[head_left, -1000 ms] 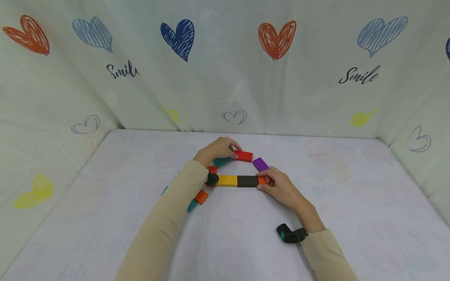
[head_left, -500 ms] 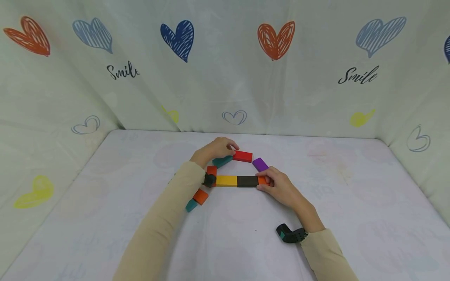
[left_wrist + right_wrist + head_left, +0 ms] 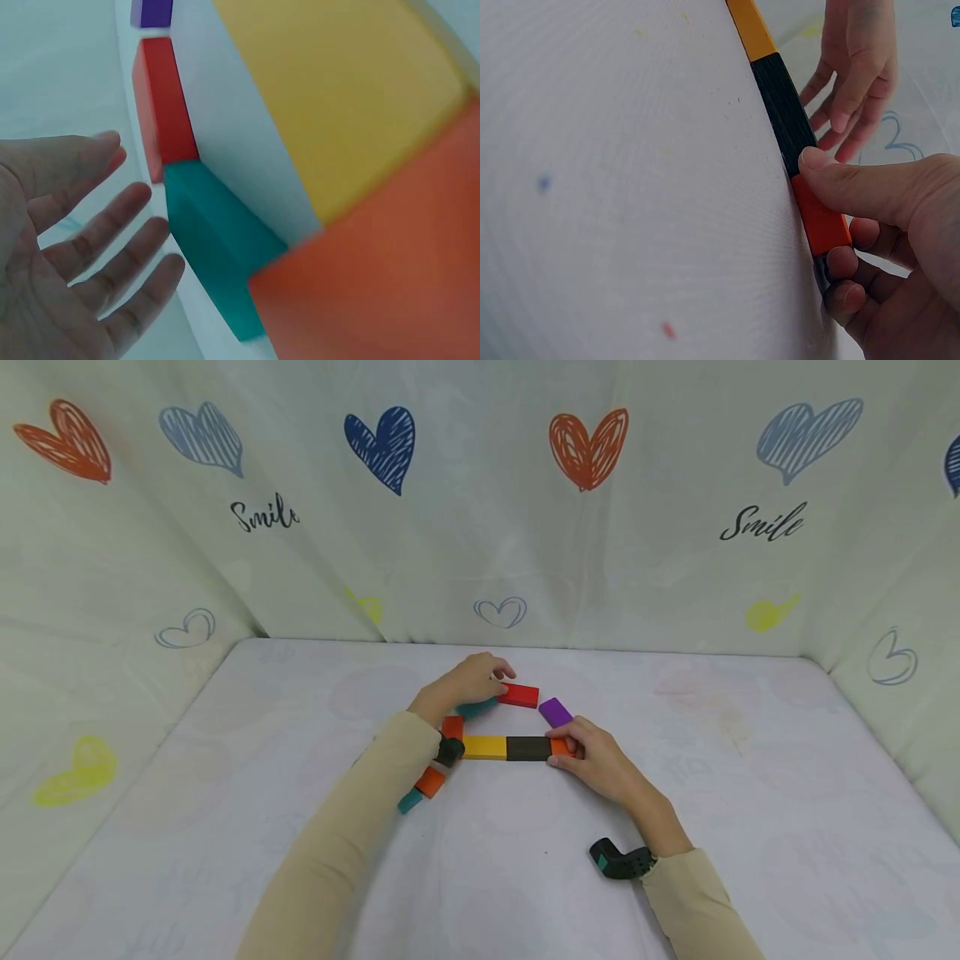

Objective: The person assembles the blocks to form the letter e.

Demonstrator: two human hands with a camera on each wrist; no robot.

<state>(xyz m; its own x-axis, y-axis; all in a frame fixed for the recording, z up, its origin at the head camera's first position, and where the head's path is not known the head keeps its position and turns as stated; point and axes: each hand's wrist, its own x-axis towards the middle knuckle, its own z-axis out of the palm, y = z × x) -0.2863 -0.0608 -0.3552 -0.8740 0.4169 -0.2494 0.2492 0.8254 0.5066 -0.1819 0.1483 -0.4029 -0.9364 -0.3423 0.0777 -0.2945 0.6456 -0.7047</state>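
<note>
My left hand (image 3: 465, 682) hovers by the left end of a red block (image 3: 521, 696). In the left wrist view its fingers are relaxed and apart from the red block and from the teal block (image 3: 214, 232) behind it. My right hand (image 3: 600, 762) pinches an orange block (image 3: 821, 225) between thumb and fingers. That block abuts a black block (image 3: 528, 748), followed by a yellow block (image 3: 485, 747), in a straight row. A purple block (image 3: 556, 712) lies slanted between the red block and my right hand. An orange-red block (image 3: 453, 727) stands at the row's left end, partly hidden.
Below my left wrist lie another orange block (image 3: 431, 782) and a small teal block (image 3: 409, 802), both partly covered by the sleeve. A white cloth covers the table (image 3: 675, 827). A curtain (image 3: 480, 527) printed with hearts hangs behind it.
My left hand moves slightly left off the red block, then back toward it, its fingers loosening. The right hand keeps its grip in place.
</note>
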